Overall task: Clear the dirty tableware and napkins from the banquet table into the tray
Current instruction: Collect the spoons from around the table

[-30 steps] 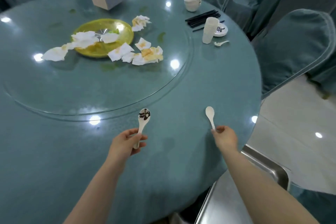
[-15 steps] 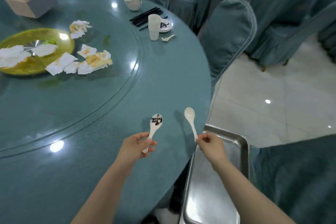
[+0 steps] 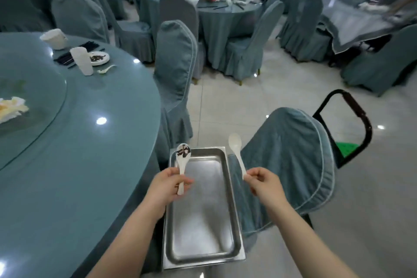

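My left hand (image 3: pixel 165 185) grips the handle of a white spoon (image 3: pixel 183 158) whose bowl carries dark food scraps; it hangs over the left rim of a steel tray (image 3: pixel 198 259). Beside the tray's right edge, my right hand (image 3: pixel 262 181) pinches the handle of a clean-looking white spoon (image 3: pixel 235 149), bowl pointing up. Nothing lies in the tray. On the round teal table (image 3: pixel 79 176) at the left remain a stack of cups (image 3: pixel 81 61), a small dirty plate (image 3: pixel 99 58), a spoon (image 3: pixel 106 69), black chopsticks (image 3: pixel 67 57), a bowl (image 3: pixel 54 38) and crumpled napkins (image 3: pixel 11 108).
A teal-covered chair (image 3: pixel 291 165) stands right of the tray, another (image 3: pixel 176 70) at the table's far edge. A black cart handle (image 3: pixel 352 119) rises at the right. More covered chairs and a laid table (image 3: pixel 203 2) fill the back; tiled floor lies between.
My view has swung right, away from the table. Both hands carried their spoons off the table's edge and now hold them over and beside the steel tray.
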Available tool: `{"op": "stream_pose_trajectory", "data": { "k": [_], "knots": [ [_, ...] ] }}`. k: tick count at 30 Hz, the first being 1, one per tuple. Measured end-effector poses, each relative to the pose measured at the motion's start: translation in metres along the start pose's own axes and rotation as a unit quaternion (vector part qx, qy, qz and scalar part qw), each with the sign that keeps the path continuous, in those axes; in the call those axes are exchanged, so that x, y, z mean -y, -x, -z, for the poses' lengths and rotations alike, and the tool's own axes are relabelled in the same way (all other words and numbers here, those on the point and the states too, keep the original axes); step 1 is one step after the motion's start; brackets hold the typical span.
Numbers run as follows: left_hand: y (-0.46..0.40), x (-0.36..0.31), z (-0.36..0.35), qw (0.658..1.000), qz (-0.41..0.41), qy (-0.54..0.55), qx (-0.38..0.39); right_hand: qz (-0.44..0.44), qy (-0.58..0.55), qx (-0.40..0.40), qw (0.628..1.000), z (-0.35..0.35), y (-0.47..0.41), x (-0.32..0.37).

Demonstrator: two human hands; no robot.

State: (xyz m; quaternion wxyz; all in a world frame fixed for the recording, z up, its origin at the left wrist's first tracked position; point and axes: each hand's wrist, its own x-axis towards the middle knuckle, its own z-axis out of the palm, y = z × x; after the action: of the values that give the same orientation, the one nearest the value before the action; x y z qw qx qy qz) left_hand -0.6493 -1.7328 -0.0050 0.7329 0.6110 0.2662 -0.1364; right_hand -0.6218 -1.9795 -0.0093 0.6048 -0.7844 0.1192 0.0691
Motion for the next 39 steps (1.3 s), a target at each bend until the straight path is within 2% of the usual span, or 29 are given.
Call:
{"op": "stream_pose_trajectory", "data": {
  "k": [6,11,16,19,22,33,36,39],
  "knots": [
    [0.032,0.026,-0.142,0.993,-0.017,-0.044,0.105,0.009,-0.022,-0.065,0.998,0.135,0.033,-0.022],
    [0.053,0.035,-0.230,0.984,-0.014,-0.056,0.168,0.014,-0.039,-0.079,0.996,0.199,0.054,-0.030],
    [0.049,0.031,-0.281,0.974,-0.008,-0.075,0.211,0.029,-0.075,-0.074,0.994,0.224,0.044,-0.023],
    [0.033,0.026,-0.302,0.974,-0.005,-0.033,0.224,0.016,-0.080,-0.050,0.995,0.226,0.025,-0.015],
    [0.010,0.016,-0.326,0.971,-0.006,0.006,0.237,0.009,-0.055,-0.030,0.998,0.233,-0.005,-0.005],
    [-0.073,-0.051,-0.401,0.955,-0.029,0.038,0.292,0.012,0.008,0.002,1.000,0.282,-0.127,0.034],
    [-0.093,-0.060,-0.411,0.955,-0.035,0.037,0.291,0.007,0.010,0.035,0.999,0.291,-0.156,0.036],
    [-0.115,-0.064,-0.423,0.966,-0.056,0.029,0.250,-0.004,0.016,0.070,0.997,0.299,-0.189,0.035]
  ]
}}
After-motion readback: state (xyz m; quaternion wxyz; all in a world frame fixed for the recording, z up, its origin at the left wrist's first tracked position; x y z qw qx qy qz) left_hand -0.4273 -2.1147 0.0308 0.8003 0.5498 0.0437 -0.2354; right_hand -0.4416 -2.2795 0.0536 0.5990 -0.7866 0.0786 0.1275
